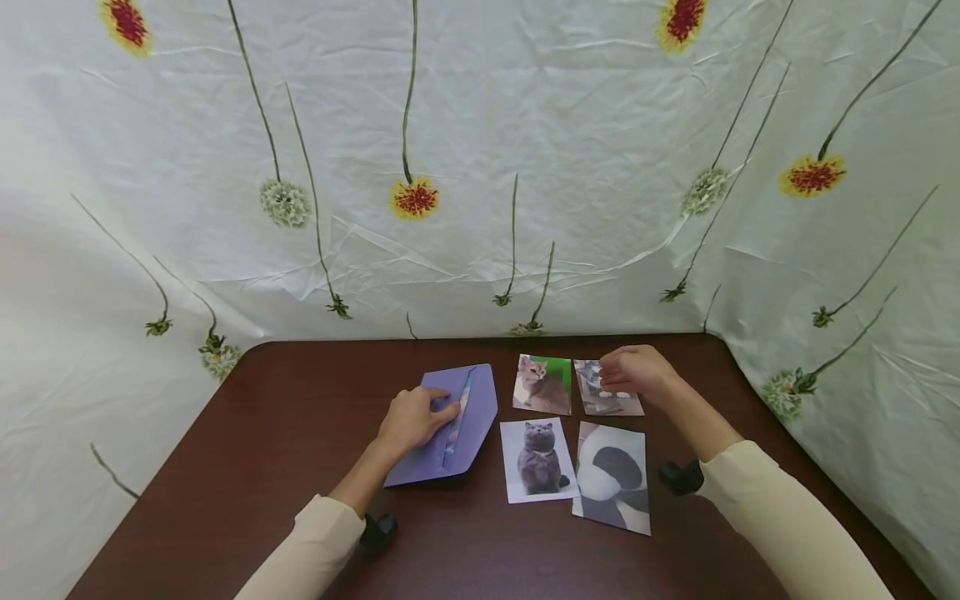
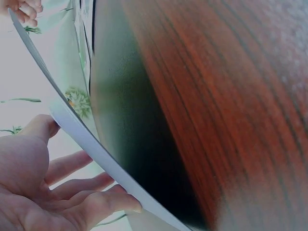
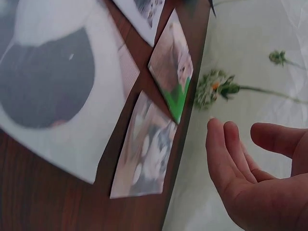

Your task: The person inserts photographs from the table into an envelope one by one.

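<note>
A purple envelope point(image 1: 477, 417) lies at the table's centre-left, a strip of a bluish card point(image 1: 457, 417) showing in its slot. My left hand point(image 1: 412, 419) rests on its upper face, thumb and fingers spread beside the slot. In the left wrist view the envelope point(image 2: 91, 139) appears edge-on and tilted, with dark shadow below. Holding nothing, my right hand point(image 1: 637, 372) hovers over the striped kitten photo point(image 1: 611, 406), covering part of it. In the right wrist view the fingers of my right hand point(image 3: 255, 168) are gently bent, apart from the photos.
Beside the kitten photo is an orange cat photo point(image 1: 542, 385) with a green corner. Nearer me lie a grey cat photo point(image 1: 538, 458) and a black-and-white plush-like picture point(image 1: 611, 479), their edges overlapping. A flower-patterned cloth point(image 1: 480, 250) hangs behind the dark wooden table point(image 1: 300, 417).
</note>
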`<state>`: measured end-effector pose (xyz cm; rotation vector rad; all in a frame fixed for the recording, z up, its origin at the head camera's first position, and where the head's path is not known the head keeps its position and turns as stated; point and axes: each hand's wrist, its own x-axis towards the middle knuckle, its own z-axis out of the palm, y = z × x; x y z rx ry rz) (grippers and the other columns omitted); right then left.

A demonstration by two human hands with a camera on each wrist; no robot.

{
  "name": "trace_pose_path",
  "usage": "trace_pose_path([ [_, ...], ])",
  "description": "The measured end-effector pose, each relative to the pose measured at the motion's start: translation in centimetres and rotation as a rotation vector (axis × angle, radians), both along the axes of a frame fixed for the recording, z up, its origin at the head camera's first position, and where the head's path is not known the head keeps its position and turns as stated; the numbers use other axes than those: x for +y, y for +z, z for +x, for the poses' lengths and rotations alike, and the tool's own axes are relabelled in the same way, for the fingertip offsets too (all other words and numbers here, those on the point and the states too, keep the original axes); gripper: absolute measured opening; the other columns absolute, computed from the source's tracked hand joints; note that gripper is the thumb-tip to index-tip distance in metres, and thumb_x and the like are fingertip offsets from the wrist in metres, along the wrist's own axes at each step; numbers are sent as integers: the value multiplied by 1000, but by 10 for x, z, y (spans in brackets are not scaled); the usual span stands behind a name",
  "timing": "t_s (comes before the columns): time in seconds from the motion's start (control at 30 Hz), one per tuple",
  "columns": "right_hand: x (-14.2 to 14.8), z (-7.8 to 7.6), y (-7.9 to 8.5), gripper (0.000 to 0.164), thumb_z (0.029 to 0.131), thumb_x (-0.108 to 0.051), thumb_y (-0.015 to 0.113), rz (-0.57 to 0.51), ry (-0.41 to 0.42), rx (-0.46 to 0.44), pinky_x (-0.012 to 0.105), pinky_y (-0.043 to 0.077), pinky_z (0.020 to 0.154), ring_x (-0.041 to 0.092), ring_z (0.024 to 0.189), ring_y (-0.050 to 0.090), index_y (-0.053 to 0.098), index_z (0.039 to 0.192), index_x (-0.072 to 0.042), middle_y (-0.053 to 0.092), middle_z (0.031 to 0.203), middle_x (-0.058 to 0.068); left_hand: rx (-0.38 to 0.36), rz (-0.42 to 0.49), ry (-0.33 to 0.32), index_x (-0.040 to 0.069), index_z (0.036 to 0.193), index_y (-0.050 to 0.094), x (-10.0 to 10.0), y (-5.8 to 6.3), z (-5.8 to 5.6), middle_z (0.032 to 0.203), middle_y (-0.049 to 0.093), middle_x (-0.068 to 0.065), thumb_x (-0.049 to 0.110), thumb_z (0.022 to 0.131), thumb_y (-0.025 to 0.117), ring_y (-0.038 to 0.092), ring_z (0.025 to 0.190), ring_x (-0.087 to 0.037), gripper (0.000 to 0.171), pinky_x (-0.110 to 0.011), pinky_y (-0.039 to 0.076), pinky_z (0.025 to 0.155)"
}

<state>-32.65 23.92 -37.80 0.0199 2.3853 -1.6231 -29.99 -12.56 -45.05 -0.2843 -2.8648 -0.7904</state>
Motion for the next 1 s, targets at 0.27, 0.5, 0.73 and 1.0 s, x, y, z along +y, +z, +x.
trace_pose_path([
  [0.27,27,1,-8,44,101,-8,52,26,-31,8,42,56,96,28,102,70,51,133,21,66,119,29,-3,5,6,7,120,76,1,0,0,119,74,-17,36,92,71,71,107,-34,41,-50,56,88],
  [0.5,46,10,-14,46,102,-8,48,46,-40,-23,43,56,95,23,98,70,46,137,22,66,121,29,-2,5,4,7,120,76,2,1,0,119,74,-17,36,92,71,71,107,-36,41,-50,56,89],
  [0.73,61,14,-22,47,102,-9,48,88,-5,-51,41,59,89,23,94,72,47,134,25,62,124,37,-1,-3,4,7,120,76,2,2,1,119,74,-17,36,91,71,71,108,-36,41,-50,56,89],
  [1.0,75,21,-34,48,101,-13,51,89,53,-123,36,60,84,20,91,71,49,132,24,68,117,30,-6,-10,-2,7,121,76,1,3,1,119,73,-18,37,92,71,71,107,-36,42,-50,56,88],
])
